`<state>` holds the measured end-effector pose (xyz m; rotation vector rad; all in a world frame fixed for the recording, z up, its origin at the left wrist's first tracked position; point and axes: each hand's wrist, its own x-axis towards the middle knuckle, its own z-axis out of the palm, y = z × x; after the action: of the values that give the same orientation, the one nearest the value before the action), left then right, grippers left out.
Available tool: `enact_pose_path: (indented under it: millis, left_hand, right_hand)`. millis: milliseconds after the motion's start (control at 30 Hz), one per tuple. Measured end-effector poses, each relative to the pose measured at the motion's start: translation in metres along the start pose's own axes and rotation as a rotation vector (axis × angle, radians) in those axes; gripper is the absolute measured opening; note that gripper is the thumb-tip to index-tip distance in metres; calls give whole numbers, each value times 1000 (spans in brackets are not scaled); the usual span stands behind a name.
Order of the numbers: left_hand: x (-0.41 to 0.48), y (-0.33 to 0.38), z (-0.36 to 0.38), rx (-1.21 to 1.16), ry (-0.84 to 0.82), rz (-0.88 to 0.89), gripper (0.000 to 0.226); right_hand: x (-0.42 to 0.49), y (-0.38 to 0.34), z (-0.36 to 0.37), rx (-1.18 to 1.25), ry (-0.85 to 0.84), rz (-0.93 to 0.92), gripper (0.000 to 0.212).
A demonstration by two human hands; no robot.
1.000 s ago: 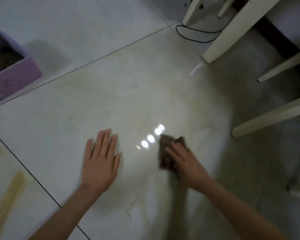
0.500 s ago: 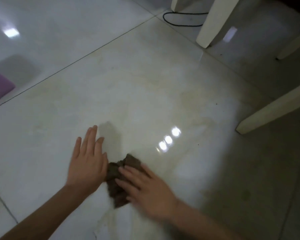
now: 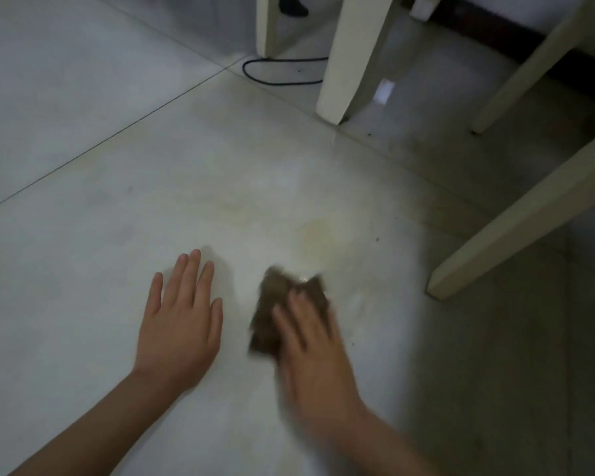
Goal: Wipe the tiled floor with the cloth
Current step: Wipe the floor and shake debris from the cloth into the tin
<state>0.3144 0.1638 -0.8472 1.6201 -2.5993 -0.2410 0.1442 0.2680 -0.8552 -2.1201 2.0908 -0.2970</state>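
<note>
Fingers (image 3: 291,321) of the right hand (image 3: 318,365) lie fairly straight and spread on top of the brown cloth (image 3: 270,307), pressing it flat to the tiled floor (image 3: 83,255) rather than bunching it; hand and cloth are motion-blurred so exact finger curl is hard to tell, likely mid-stroke. Left hand (image 3: 179,324) lies flat on the tile just beside the cloth, fingers straight and close together, holding nothing, probably propping the body's weight. Cloth sits on the big centre tile, on the near side of a yellowish stain (image 3: 318,235) that looks not yet wiped. Room to move: a wide stretch of tile ahead and to the left, up to the dark grout line (image 3: 100,139). Right side is tighter: a slanted cream furniture leg (image 3: 516,221) ends near the cloth's path, another leg (image 3: 352,56) and a black cable (image 3: 279,79) lie farther ahead, so strokes that way would need to stop short of them
</note>
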Motion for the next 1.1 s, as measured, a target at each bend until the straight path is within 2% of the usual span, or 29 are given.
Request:
enact_pose_path:
  millis: [67, 133, 167, 300, 400, 533, 567, 633, 733, 800, 867, 933, 1033, 1100]
  left_hand:
    - [17, 8, 4, -17, 11, 17, 70]
    - [33, 17, 10, -17, 17, 36, 71]
    - [41, 22, 13, -22, 12, 40, 72]
    - [55, 35, 22, -11, 16, 33, 68]
    - [56, 36, 27, -16, 64, 37, 63]
    - [59, 33, 29, -33, 79, 55, 63]
    - [60, 34, 28, -31, 76, 48, 63]
    - [61, 35, 27, -11, 62, 57, 63]
    - [61, 35, 27, -6, 50, 52, 63]
    - [61, 35, 27, 3, 39, 50, 64]
    - [61, 34, 25, -2, 32, 50, 63]
    - [62, 34, 27, 0, 35, 53, 63]
    - [62, 35, 24, -14, 31, 51, 63]
    - [62, 35, 23, -10, 26, 49, 63]
  right_hand:
    - [-6, 13, -3, 0, -94, -247, 50]
    - [28, 46, -10, 37, -110, -328, 49]
    - [52, 64, -15, 55, -96, -267, 49]
    - [150, 150, -38, -52, -65, 195, 52]
    - [183, 207, -49, -101, -35, 397, 52]
    - [212, 207, -54, -26, -3, 932, 56]
    - [224, 191, -50, -56, -16, 973, 58]
    - [248, 156, -38, -104, -24, 804, 60]
    - [285, 114, -27, -75, -79, 355, 55]
    - [295, 118, -33, -54, -118, 251, 51]
    - [273, 140, -39, -84, -38, 247, 47]
    - [221, 171, -44, -141, 95, 375, 44]
    - [165, 208, -61, 17, 138, 870, 49]
    - [175, 207, -65, 143, 138, 1099, 52]
